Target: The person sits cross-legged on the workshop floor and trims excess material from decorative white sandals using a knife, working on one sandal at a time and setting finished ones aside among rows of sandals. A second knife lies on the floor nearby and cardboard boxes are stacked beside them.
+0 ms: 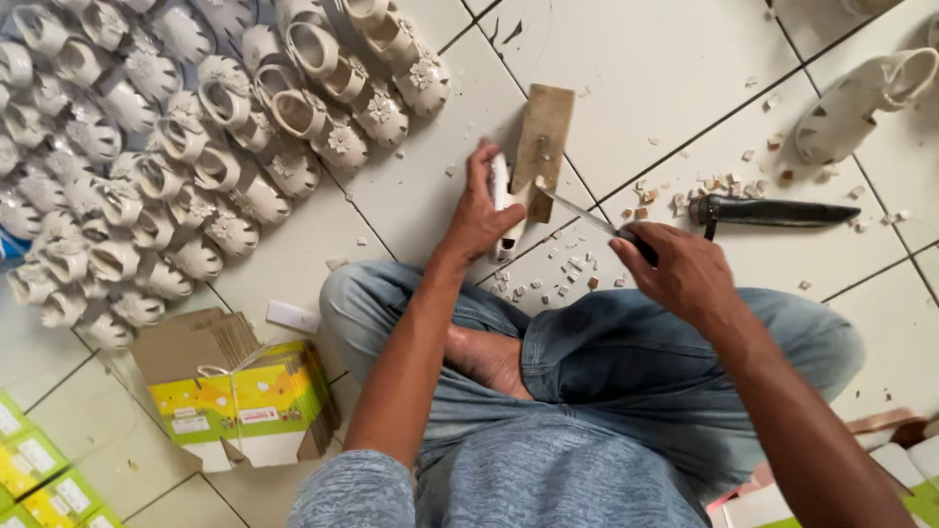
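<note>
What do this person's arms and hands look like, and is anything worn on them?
Both arms are bare from above the elbow down. The left hand and right hand wear no gloves, and no ring, watch or bracelet shows. A short sleeve of mottled grey-blue fabric covers the left upper arm. The right sleeve is out of view.

The right hand hides the knife handle. The left hand covers part of the white sandal. The top edge cuts off the sandal pile.

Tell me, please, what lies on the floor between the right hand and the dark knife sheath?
In the head view, between the right hand and the dark knife sheath, only white floor tile shows, with small tan and white trimmings scattered nearby.
</note>
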A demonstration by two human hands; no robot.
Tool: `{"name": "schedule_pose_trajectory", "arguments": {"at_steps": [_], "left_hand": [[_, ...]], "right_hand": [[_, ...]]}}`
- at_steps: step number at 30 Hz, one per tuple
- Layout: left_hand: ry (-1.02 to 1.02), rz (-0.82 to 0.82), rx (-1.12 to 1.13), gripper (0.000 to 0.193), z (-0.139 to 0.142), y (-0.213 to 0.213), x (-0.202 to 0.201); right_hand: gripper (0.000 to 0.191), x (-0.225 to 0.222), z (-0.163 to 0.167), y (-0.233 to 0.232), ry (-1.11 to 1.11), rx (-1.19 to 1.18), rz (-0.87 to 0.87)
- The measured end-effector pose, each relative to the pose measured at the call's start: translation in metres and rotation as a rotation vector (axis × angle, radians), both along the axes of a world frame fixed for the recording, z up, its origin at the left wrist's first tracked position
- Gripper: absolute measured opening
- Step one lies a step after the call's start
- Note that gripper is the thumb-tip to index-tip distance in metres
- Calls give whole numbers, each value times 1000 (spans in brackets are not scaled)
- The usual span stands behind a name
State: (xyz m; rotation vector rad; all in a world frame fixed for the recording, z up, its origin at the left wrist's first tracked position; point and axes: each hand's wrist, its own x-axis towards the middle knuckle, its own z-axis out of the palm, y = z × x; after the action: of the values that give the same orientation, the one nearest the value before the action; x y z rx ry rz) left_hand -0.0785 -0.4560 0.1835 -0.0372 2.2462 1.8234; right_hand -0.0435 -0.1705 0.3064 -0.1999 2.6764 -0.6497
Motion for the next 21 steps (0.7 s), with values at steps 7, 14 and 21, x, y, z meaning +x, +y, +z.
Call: {"name": "schedule_pose_trajectory", "arguments": {"at_steps": [7,14,21], "left_hand": [[-287,51,-76,103,28,-17,10],[-63,140,388,94,114,-34,72],[-101,187,634,87,159,-15,112]], "right_hand": [[35,21,13,5,-3,-72,-73],[28,53,25,12,-114,-442,-449],[19,80,48,-25,-193,-884,-584]]}}
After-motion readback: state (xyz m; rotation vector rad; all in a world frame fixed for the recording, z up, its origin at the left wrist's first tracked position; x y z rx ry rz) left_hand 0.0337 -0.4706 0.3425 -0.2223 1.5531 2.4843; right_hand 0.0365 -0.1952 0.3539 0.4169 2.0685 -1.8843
